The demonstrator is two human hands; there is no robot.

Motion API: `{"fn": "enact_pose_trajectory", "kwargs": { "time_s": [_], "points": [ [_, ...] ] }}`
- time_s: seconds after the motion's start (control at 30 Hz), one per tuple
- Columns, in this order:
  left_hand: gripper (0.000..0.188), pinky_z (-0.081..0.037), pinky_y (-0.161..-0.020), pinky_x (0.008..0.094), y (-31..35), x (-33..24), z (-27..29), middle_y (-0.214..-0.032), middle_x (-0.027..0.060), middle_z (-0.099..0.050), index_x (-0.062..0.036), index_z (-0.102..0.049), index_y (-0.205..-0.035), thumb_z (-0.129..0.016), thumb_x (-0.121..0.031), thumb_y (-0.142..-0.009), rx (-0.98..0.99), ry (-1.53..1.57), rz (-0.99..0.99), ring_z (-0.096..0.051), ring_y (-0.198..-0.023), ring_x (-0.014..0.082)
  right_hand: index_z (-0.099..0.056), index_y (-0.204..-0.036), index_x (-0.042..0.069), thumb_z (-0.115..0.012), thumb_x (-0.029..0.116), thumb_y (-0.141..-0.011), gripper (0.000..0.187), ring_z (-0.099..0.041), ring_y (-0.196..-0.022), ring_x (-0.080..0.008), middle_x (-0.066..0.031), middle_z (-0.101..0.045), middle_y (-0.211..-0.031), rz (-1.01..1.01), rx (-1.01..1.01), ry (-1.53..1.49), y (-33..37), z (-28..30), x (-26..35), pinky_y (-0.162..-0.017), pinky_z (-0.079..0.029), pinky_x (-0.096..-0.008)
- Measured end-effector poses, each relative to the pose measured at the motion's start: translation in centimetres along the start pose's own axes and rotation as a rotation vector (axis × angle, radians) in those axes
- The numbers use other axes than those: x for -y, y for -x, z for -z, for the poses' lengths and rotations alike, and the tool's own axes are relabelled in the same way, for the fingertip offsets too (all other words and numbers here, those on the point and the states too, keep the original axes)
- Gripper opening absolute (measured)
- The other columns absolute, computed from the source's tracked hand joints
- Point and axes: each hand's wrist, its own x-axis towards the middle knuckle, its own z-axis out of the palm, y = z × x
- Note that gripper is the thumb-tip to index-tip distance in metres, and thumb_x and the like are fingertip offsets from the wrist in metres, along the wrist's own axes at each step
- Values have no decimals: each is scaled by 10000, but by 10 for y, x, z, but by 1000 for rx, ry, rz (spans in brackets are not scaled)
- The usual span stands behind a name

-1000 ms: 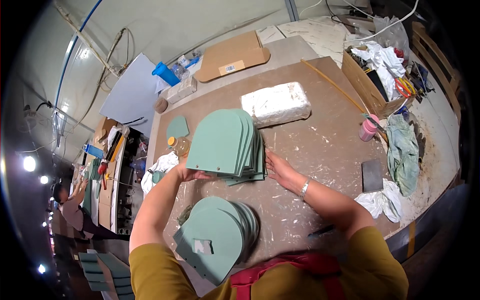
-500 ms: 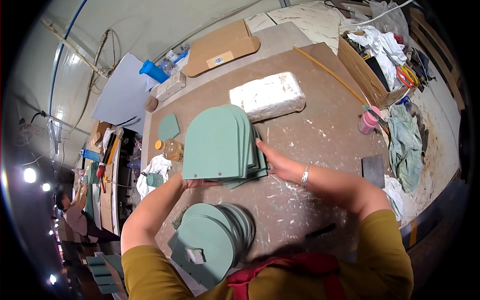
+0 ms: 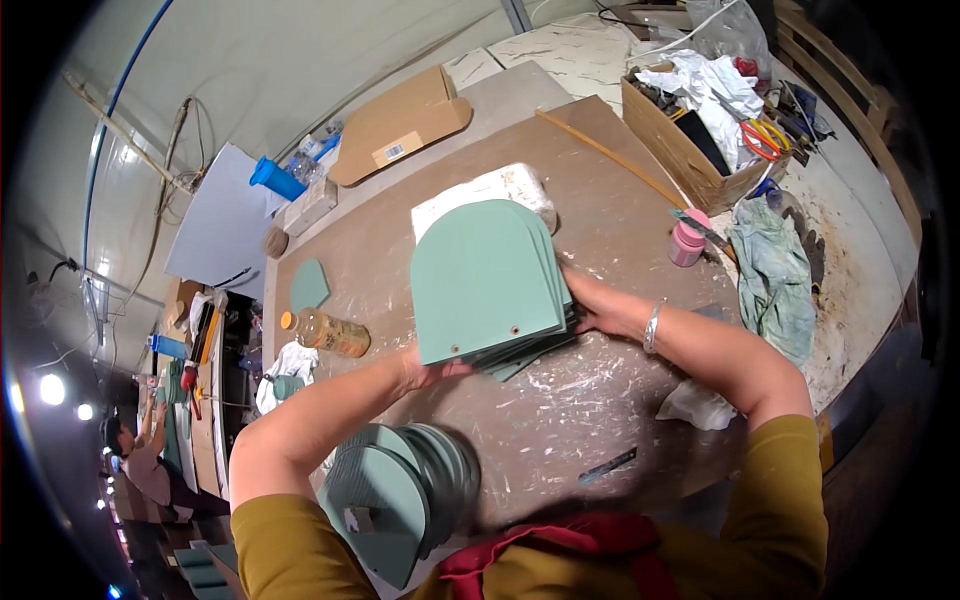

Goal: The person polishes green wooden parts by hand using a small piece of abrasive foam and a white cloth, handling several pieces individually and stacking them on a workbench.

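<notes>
The left grip (image 3: 432, 373) and right grip (image 3: 602, 303), both partly curled, are holding one green arched-panel stack (image 3: 482, 280), while a second panel stack (image 3: 388, 492) is lying unheld on the table (image 3: 535, 432).

The panels (image 3: 485, 285) which I held were plain pale green, and the second stack (image 3: 393, 520) had the same green. My sleeves (image 3: 290, 545) were mustard yellow, my apron (image 3: 555, 550) dark red. The worktop (image 3: 530, 460) was brown with white specks, the jar (image 3: 686, 245) pink, the cup (image 3: 277, 180) blue, the bottle cap (image 3: 289, 320) orange.
</notes>
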Motion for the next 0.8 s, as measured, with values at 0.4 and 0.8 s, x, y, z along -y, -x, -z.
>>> {"fn": "enact_pose_trajectory", "kwargs": {
  "time_s": [0.4, 0.8],
  "points": [
    [331, -597, -861, 396, -37, -16, -91, -1112, 82, -667, -93, -593, -1222, -506, -324, -1002, -102, -47, 15, -675, -998, 225, -529, -1355, 129, -350, 765, -909, 797, -609, -956, -199, -83, -656, -1106, 41, -183, 42, 28, 75, -8, -739, -500, -401],
    [418, -506, -693, 279, 47, -100, -82, -906, 36, -645, -84, -609, -940, -477, -474, -1015, -288, -518, -295, -611, -749, 126, -569, -1291, 75, -547, 405, -980, 454, -508, -811, -93, -4, -580, -976, 601, -627, 176, 85, 91, 3, -683, -430, -255]
  ]
}}
